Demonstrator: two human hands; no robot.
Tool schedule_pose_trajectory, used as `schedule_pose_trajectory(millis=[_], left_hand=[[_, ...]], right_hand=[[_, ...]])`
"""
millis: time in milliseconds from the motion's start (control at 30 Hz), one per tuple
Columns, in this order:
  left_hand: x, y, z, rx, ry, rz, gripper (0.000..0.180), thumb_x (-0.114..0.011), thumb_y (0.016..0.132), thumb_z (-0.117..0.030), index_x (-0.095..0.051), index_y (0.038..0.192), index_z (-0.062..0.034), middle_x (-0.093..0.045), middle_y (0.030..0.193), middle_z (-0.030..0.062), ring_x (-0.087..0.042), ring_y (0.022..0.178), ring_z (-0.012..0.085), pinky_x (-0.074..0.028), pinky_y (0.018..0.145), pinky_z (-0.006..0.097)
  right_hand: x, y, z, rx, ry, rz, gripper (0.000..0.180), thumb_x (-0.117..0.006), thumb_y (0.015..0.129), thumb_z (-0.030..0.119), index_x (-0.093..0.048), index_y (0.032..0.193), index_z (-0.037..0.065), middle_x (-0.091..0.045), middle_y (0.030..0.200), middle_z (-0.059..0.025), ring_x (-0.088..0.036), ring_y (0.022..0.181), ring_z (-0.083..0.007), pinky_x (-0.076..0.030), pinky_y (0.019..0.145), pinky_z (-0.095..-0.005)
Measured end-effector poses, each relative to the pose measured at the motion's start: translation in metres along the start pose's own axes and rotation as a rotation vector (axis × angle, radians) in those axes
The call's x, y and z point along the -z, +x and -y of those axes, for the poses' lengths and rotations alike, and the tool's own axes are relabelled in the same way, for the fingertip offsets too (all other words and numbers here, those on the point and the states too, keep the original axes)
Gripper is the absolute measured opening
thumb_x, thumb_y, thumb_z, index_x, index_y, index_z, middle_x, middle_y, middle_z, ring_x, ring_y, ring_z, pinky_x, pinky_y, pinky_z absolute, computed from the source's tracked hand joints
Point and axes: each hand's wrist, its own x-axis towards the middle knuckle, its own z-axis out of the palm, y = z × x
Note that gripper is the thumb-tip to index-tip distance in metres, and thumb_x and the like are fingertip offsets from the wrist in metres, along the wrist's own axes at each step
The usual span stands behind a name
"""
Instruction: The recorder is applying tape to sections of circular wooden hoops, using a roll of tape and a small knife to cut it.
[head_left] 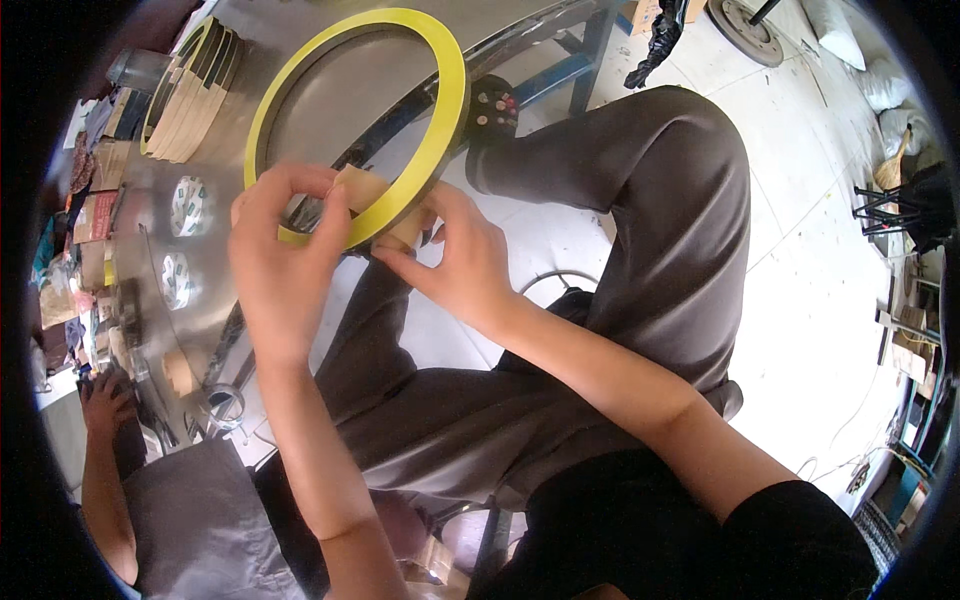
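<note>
A flat ring with a yellow face [452,95] and dark edge is held up in front of me, over the table's near side. A tan strip, apparently tape [362,188], lies across the ring's lower part and shows on both its inner and outer sides. My left hand [285,240] is closed at the ring's lower left, thumb and index finger pinching by the strip's inner end. My right hand [462,255] is closed at the outer edge, its fingertips pinching the strip there. Some fingertips are hidden behind the ring.
Several stacked rings [190,105] stand at the table's far left. Two printed clear tape rolls [186,206] and a tan roll [179,371] lie nearer. Another person's hand [106,402] is at lower left. A blue metal frame [550,80] stands under the table.
</note>
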Motion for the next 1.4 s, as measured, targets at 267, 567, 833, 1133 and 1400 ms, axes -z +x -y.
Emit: schedule_pose_trajectory(millis=[267,567,833,1133,1400], left_hand=[[0.001,-0.009,-0.002,-0.052,-0.060,-0.130,0.007,-0.072,0.083,-0.004,-0.067,0.088,-0.0037,-0.071,0.093,0.0060,-0.063,0.097,0.0230,-0.044,0.095,0.036],[0.001,-0.018,0.012,-0.586,0.205,0.051,0.019,-0.077,0.071,-0.006,-0.066,0.086,-0.0087,-0.070,0.099,0.0032,-0.064,0.097,0.0248,-0.044,0.100,0.046],[-0.004,-0.023,0.011,-0.625,0.156,-0.027,0.019,-0.078,0.073,-0.008,-0.071,0.090,-0.0067,-0.069,0.097,0.0048,-0.065,0.094,0.0264,-0.047,0.098,0.047],[-0.023,-0.030,0.014,-0.408,0.056,-0.141,0.022,-0.079,0.072,-0.003,-0.072,0.093,-0.0065,-0.069,0.099,0.0077,-0.066,0.092,0.0284,-0.052,0.090,0.041],[-0.034,-0.033,0.020,-0.427,-0.020,-0.191,0.025,-0.079,0.073,0.001,-0.072,0.095,-0.0057,-0.069,0.102,0.0090,-0.066,0.094,0.0278,-0.053,0.081,0.036]], right_hand=[[-0.008,-0.005,-0.008,0.270,-0.153,-0.134,0.056,-0.087,0.070,0.023,-0.059,0.115,0.005,-0.063,0.100,-0.0125,-0.064,0.083,-0.0298,-0.052,0.068,-0.0377],[-0.005,-0.011,-0.009,0.296,-0.135,-0.141,0.045,-0.084,0.070,0.020,-0.065,0.109,0.008,-0.063,0.107,-0.0105,-0.066,0.088,-0.0287,-0.055,0.071,-0.0390],[-0.003,-0.009,-0.011,0.332,-0.132,-0.114,0.045,-0.083,0.071,0.019,-0.063,0.110,0.009,-0.063,0.107,-0.0113,-0.066,0.089,-0.0300,-0.055,0.067,-0.0382],[0.004,-0.010,-0.009,0.327,-0.179,-0.103,0.045,-0.083,0.071,0.019,-0.063,0.110,0.011,-0.062,0.103,-0.0097,-0.065,0.087,-0.0293,-0.054,0.064,-0.0382],[0.035,-0.027,0.006,0.321,-0.260,0.005,0.046,-0.084,0.070,0.018,-0.068,0.113,0.015,-0.061,0.100,-0.0086,-0.062,0.083,-0.0259,-0.052,0.063,-0.0340]])
